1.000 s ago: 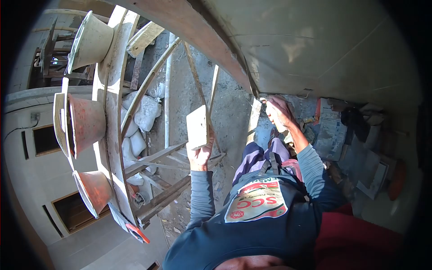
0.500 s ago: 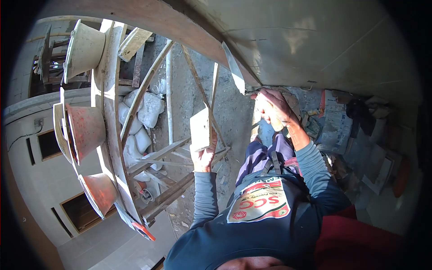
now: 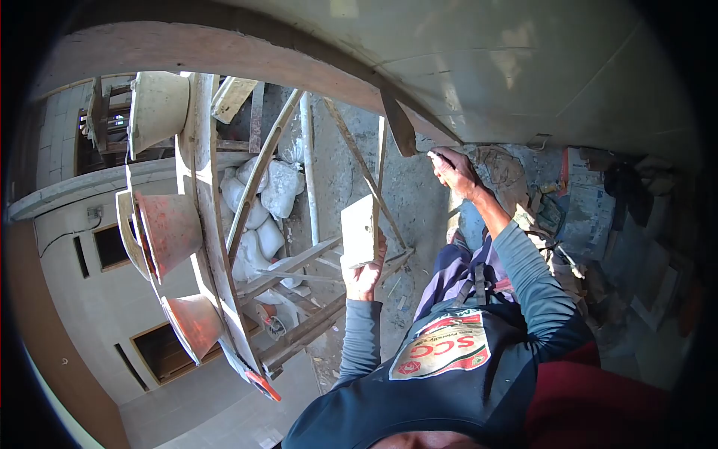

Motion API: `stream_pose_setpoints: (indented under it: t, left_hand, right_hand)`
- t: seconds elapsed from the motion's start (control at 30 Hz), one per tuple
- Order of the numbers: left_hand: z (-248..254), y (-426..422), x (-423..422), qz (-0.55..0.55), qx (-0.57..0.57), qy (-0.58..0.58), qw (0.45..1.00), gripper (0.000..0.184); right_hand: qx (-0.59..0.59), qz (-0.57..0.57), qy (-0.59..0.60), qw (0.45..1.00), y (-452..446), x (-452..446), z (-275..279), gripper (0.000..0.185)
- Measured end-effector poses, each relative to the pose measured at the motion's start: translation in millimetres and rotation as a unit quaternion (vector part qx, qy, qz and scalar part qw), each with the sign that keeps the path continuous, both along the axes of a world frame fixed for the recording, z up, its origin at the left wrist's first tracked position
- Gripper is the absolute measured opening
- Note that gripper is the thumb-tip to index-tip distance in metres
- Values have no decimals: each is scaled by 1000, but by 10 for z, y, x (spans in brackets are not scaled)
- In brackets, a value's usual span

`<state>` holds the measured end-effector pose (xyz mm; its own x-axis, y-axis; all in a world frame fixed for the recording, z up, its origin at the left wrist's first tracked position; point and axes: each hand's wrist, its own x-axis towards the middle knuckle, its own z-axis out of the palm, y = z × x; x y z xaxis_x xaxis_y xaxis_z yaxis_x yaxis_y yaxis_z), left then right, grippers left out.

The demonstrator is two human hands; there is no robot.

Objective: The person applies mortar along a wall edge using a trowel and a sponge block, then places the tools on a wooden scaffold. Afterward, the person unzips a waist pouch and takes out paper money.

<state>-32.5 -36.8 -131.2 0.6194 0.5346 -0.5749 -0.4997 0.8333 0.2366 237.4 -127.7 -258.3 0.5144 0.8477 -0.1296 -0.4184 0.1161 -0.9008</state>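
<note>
My left hand (image 3: 363, 277) grips a small pale rectangular board (image 3: 360, 230) from below and behind, above the floor. The fingers of my right hand (image 3: 456, 173) are wrapped round the handle of a trowel, which is mostly hidden. The trowel's dark blade (image 3: 399, 126) points up and left, against or very near the lower edge of a long plastered beam (image 3: 247, 41). Whether the blade touches the beam is hard to tell.
Three buckets (image 3: 170, 228) stand on a plank (image 3: 206, 172) of wooden scaffolding at left, with an orange-handled saw (image 3: 263, 386) at its lower end. White sacks (image 3: 283, 188) lie below. Papers (image 3: 583, 213) and rubble are at right. A smooth wall (image 3: 568, 67) rises above.
The view has shifted, so the scaffold and buckets appear lower and further right. The trowel blade has turned and moved along the beam's edge, away from its right end. The board remains in my left hand.
</note>
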Motion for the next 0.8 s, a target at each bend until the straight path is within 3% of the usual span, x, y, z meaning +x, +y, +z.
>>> stream_pose_setpoints:
  t: [0.1, 0.13, 0.23, 0.37, 0.6, 0.7, 0.77, 0.8]
  left_hand:
    - [-91, 30, -48, 3, -39, -75, 996, 43]
    - [-89, 35, -36, 4, -39, -72, 997, 43]
    - [-85, 4, -13, -3, -13, -26, 1000, 44]
    - [-91, -15, 42, -14, -15, -43, 999, 44]
    - [-76, -22, 58, -26, 3, -54, 998, 41]
    - [-61, -18, 47, -10, -35, -80, 996, 41]
    - [-66, 0, 60, -29, -29, -97, 994, 43]
    - [-71, 3, 43, -29, -13, -77, 997, 44]
  right_hand:
    - [-8, -41, -50, 998, -226, -40, 141, 37]
    - [-8, -41, -46, 998, -222, 26, 260, 37]
    - [10, -63, -181, 981, -89, 288, 550, 36]
    - [4, -73, -198, 977, 128, 444, 190, 34]
    - [-24, 9, 4, 1000, 71, 197, -476, 35]
    - [-21, 3, 77, 997, -72, -111, -519, 35]
    - [4, 7, 21, 1000, -267, -155, -295, 36]
    - [19, -12, 60, 998, -275, -201, -269, 38]
